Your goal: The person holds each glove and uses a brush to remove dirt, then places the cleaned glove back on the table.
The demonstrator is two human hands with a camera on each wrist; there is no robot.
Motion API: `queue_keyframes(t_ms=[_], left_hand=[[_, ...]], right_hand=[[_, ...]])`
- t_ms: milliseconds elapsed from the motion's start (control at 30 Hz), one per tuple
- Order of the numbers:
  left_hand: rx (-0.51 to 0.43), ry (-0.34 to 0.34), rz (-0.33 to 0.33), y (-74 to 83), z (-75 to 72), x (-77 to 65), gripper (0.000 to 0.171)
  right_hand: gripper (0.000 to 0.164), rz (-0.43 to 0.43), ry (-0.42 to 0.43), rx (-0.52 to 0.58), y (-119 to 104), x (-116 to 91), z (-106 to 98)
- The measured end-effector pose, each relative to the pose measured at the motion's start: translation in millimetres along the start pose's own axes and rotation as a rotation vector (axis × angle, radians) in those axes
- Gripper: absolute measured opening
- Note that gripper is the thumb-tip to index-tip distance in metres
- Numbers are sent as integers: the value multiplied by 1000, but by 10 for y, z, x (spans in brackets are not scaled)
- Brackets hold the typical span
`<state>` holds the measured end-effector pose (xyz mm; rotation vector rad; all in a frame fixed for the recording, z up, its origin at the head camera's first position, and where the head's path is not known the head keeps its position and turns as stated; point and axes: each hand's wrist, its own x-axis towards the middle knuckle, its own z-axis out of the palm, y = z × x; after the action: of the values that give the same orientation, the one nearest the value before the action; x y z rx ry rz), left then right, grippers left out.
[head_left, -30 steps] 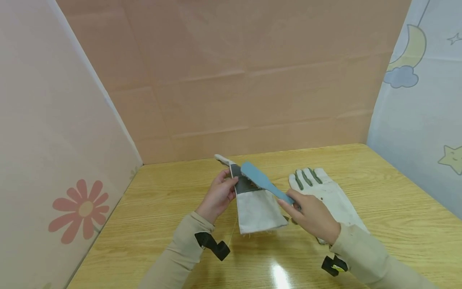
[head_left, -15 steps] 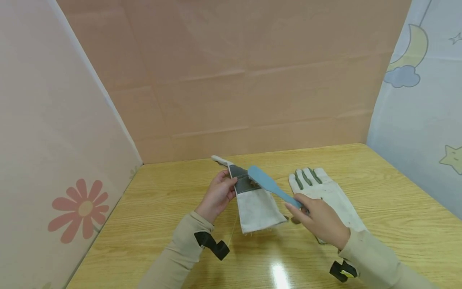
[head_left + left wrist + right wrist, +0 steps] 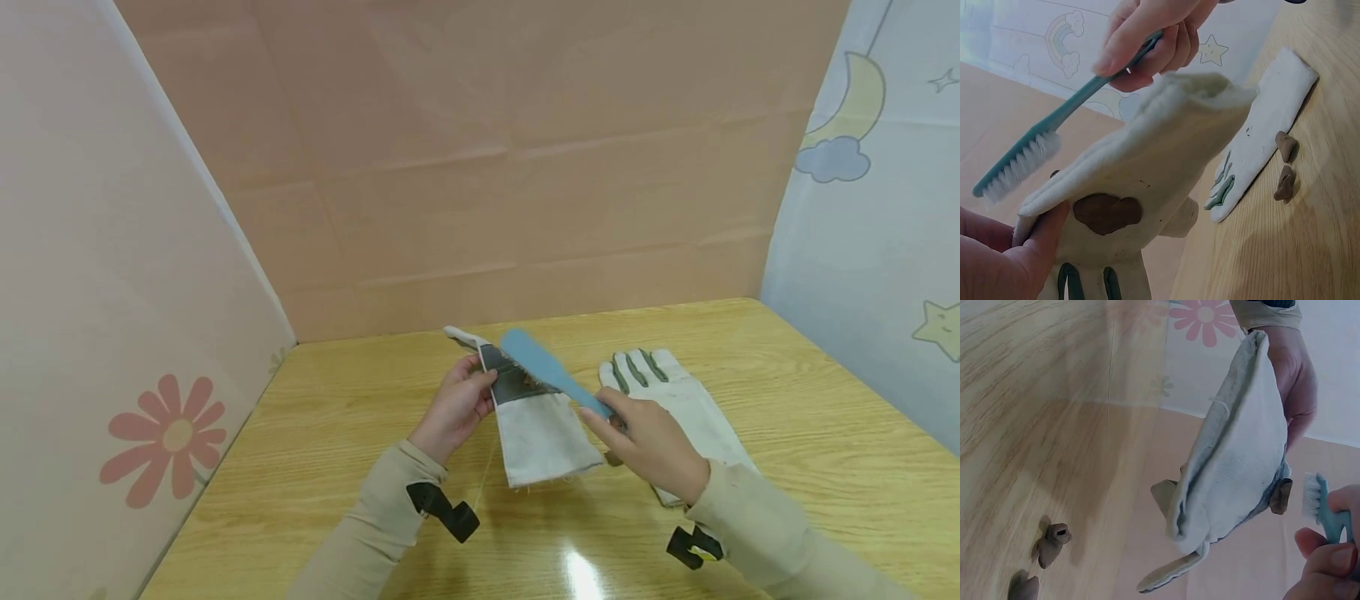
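Observation:
Held up over the table, a white and grey work glove is pinched at its edge between the thumb and fingers of my left hand. My right hand grips the handle of a blue brush, whose head overlaps the glove's grey band in the head view. White bristles face the glove in the left wrist view, with a gap visible there. A brown, clay-like patch sticks to one side of the glove, and a brown lump juts from the other.
A second white glove with green between its fingers lies flat on the wooden table, right of the held one. Two brown lumps, one nearer and one beside it, rest on the wood. Fabric walls stand behind and at both sides.
The right hand drew the brush down and right half a second ago, and now has it back up and left over the grey band. The held glove shifted only slightly.

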<state>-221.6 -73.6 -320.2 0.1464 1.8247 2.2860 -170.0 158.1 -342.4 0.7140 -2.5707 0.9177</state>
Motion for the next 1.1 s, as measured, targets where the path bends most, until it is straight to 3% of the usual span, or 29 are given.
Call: queue_keyframes(t_ms=[633,900,1100], left_hand=[[-17,64,4,18,-22,16,36],[-28,72,9,19,-27,18,35],[-20,59,3,11,-21,10,35]], right_hand=[[19,88,-56,-10,37,-125,-17],[19,47,-18,-60,93,-186,-46],[16,-10,61,-43,80,-109,-88]])
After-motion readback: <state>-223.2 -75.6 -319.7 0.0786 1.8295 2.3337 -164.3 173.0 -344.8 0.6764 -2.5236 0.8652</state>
